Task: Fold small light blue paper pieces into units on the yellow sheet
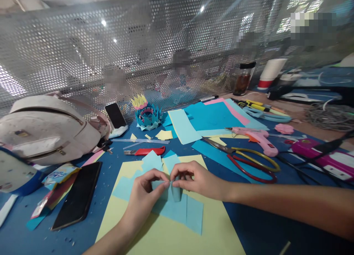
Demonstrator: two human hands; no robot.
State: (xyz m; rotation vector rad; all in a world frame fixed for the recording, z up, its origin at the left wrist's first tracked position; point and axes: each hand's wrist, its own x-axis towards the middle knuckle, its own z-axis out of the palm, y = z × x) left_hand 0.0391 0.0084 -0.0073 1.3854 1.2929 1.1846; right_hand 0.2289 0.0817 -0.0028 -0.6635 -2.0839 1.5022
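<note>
fingers close on a small blue paper

over the large yellow sheet (210,229), the left hand (148,188) and right hand (199,179) pinch a small blue paper (176,193) with narrowed fingers. beyond the sheet lies the red cutter (151,151); to its right, the scissors (243,155); to its left, a black phone (79,196).

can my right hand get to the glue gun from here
Probably yes: the scissors lie between the right hand and the glue gun, but low enough to reach over. Its fingers hold curled blue paper, though, so that would likely need letting go first.
</note>
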